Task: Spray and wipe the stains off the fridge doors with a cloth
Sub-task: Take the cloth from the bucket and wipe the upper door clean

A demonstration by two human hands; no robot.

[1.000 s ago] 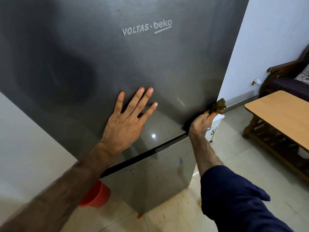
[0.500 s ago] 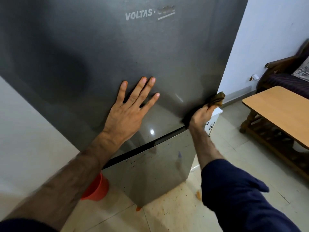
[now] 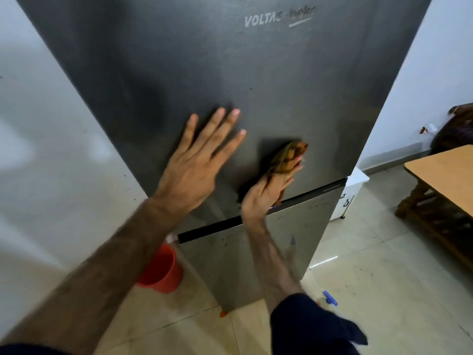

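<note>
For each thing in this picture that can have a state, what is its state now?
upper fridge door: closed.
lower fridge door: closed, dark specks on it.
left hand: flat on the upper door, fingers spread.
right hand: presses the cloth to the upper door.
cloth: bunched up.
red bucket: upright on the floor.

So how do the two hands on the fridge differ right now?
The left hand lies flat on the upper door, fingers spread and holding nothing; the right hand grips a brown cloth. The left hand sits further left and a little higher; the right hand is just above the gap between the doors. Both are against the upper door.
</note>
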